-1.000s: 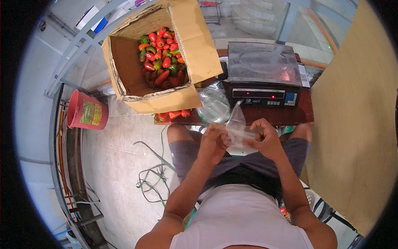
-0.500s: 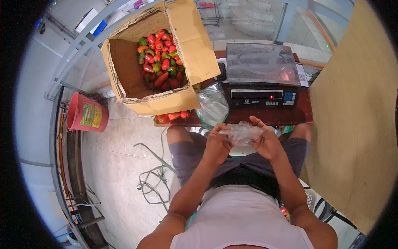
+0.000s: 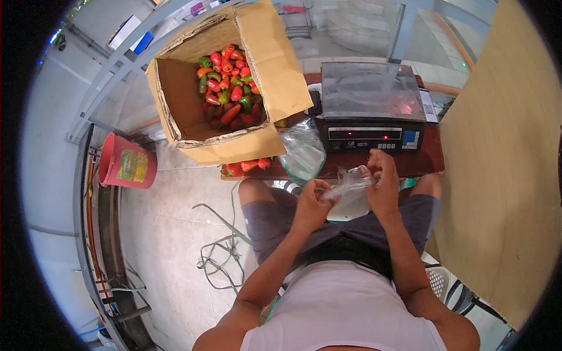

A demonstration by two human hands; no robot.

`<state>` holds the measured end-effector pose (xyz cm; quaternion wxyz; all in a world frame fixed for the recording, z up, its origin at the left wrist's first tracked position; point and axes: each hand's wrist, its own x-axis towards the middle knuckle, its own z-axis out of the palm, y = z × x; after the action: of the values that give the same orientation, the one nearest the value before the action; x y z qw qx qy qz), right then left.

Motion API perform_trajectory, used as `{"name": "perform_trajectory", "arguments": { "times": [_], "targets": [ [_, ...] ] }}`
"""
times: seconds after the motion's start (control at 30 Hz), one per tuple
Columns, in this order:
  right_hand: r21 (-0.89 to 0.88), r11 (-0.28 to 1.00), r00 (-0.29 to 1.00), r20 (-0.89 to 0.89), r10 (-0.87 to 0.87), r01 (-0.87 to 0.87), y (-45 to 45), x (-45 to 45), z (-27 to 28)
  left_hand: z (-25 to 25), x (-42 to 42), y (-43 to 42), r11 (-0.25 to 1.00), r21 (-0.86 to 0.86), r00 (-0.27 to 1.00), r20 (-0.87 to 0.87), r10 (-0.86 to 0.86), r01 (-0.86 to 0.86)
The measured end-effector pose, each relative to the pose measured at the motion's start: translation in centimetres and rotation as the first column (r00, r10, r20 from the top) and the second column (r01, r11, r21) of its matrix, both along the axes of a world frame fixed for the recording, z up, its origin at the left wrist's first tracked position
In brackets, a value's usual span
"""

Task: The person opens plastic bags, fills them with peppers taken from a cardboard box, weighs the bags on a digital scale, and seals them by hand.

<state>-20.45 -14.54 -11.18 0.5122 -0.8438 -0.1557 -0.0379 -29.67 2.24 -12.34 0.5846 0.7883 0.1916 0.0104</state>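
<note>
A crumpled clear plastic bag (image 3: 351, 182) stretches between my two hands above my lap. The fingers of my left hand (image 3: 314, 203) pinch its left end. My right hand (image 3: 383, 184) has the other end between thumb and fingers, with its fingertips raised near the table edge. Beyond them a black scale (image 3: 372, 136) with a metal plate (image 3: 372, 90) and a lit red display stands on the red-brown table (image 3: 424, 164). More clear plastic bags (image 3: 304, 153) lie left of the scale. An open cardboard box (image 3: 231, 153) holds red, green and orange peppers (image 3: 225, 88).
Several red peppers (image 3: 249, 165) lie on the table in front of the box. A pink bucket (image 3: 132, 161) stands on the floor at the left, and green strapping (image 3: 219, 260) is tangled nearer me. A tall tan board (image 3: 497, 175) rises at the right.
The bag has gone from spread and blurred to bunched between my hands. My right hand has moved up and away from my left hand, toward the scale.
</note>
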Motion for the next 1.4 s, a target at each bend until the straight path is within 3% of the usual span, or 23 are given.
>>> {"name": "perform_trajectory", "arguments": {
  "times": [0.07,0.1,0.17,0.23,0.3,0.4,0.43,0.47,0.5,0.53,0.57,0.7,0.8,0.87,0.9,0.97,1.03,1.1,1.13,1.17,1.2,1.27,1.4],
  "targets": [
    [0.243,0.969,0.993,-0.119,-0.014,0.043,1.3,-0.3,0.2,-1.9,0.2,1.3,0.976,0.216,1.000,-0.005,-0.029,0.029],
    [0.457,0.886,0.924,-0.367,0.103,0.082,1.3,-0.5,0.3,-3.0,0.3,2.0,0.947,0.320,0.999,-0.010,-0.039,0.041],
    [0.725,0.614,0.596,-0.653,0.468,0.312,1.2,-1.2,0.6,-5.0,0.8,2.7,0.932,-0.306,0.978,0.005,0.207,-0.196],
    [0.573,0.820,0.752,-0.544,0.371,0.010,0.5,-1.1,0.1,-4.8,1.2,2.7,0.602,-0.748,0.942,-0.093,0.322,-0.280],
    [0.284,0.930,0.871,-0.363,0.330,-0.234,-0.9,-0.6,-0.8,-3.1,1.3,2.4,0.203,-0.946,0.938,-0.187,0.294,-0.252],
    [-0.270,0.883,0.920,-0.034,0.390,-0.385,-1.7,0.2,-0.9,2.2,0.4,0.6,0.221,-0.975,0.984,0.011,0.175,-0.029],
    [-0.294,0.898,0.939,0.005,0.343,-0.327,-1.2,-0.2,-0.4,0.0,0.0,0.5,0.468,-0.869,0.983,0.186,0.005,0.162],
    [-0.316,0.910,0.953,0.049,0.298,-0.268,-0.7,-0.8,0.3,-0.5,-0.2,0.5,0.820,-0.529,0.961,0.262,-0.085,0.217],
    [-0.334,0.919,0.963,0.096,0.252,-0.207,0.1,-1.3,1.6,0.4,-0.2,0.6,0.972,-0.060,0.938,0.281,-0.201,0.226],
    [-0.389,0.891,0.960,0.050,0.276,-0.236,0.6,-1.9,2.7,0.9,-0.1,0.7,0.885,0.426,0.921,0.235,-0.312,0.190],
    [-0.440,0.858,0.954,0.004,0.299,-0.267,1.0,-2.7,3.8,0.4,0.2,0.8,0.859,0.503,0.940,0.240,-0.243,0.094],
    [-0.495,0.819,0.949,-0.040,0.312,-0.290,2.0,-3.2,4.7,2.9,0.0,0.3,0.811,0.566,0.983,0.004,-0.182,0.148],
    [-0.543,0.822,0.929,0.191,0.318,-0.170,2.2,-2.4,6.5,7.1,0.7,1.0,0.731,0.616,0.952,-0.257,-0.166,0.294],
    [-0.611,0.781,0.955,0.136,0.264,-0.129,2.4,-2.0,6.2,8.3,1.6,3.3,0.659,0.662,0.922,-0.364,-0.134,0.357],
    [-0.644,0.757,0.965,0.113,0.236,-0.109,2.4,-1.6,5.9,6.5,1.7,5.3,0.623,0.664,0.910,-0.266,-0.318,0.412],
    [-0.511,0.848,0.976,0.073,0.203,-0.138,1.1,-0.9,5.1,9.9,3.1,10.8,0.632,0.243,0.662,-0.058,-0.748,0.736],
    [-0.422,0.900,0.991,0.028,0.133,-0.109,-1.8,-0.1,3.1,11.9,4.8,16.6,0.768,-0.248,0.804,0.099,-0.586,0.591],
    [-0.388,0.921,1.000,-0.016,0.020,-0.025,-5.6,0.7,0.6,12.7,9.2,23.9,0.952,-0.106,0.939,0.229,-0.257,0.287],
    [-0.381,0.924,0.999,-0.041,0.018,-0.033,-6.5,1.0,0.7,10.9,12.1,27.6,0.992,0.121,0.970,0.240,-0.050,0.021],
    [-0.372,0.927,0.998,-0.064,0.017,-0.040,-7.3,1.3,1.2,10.1,14.0,30.2,0.898,0.440,0.990,0.124,-0.073,0.011],
    [-0.363,0.931,0.996,-0.084,0.016,-0.046,-8.1,1.6,1.3,9.1,15.5,32.5,0.704,0.710,0.998,0.009,-0.055,0.033],
    [-0.444,0.892,0.990,-0.061,-0.124,0.085,-9.9,1.8,-0.2,1.0,19.1,38.4,0.534,0.824,0.978,-0.111,-0.174,0.189],
    [-0.402,0.886,0.970,0.027,-0.240,0.231,-15.0,2.9,-4.3,-1.9,22.4,37.9,0.493,0.661,0.791,-0.604,-0.097,0.566]
  ]
}}
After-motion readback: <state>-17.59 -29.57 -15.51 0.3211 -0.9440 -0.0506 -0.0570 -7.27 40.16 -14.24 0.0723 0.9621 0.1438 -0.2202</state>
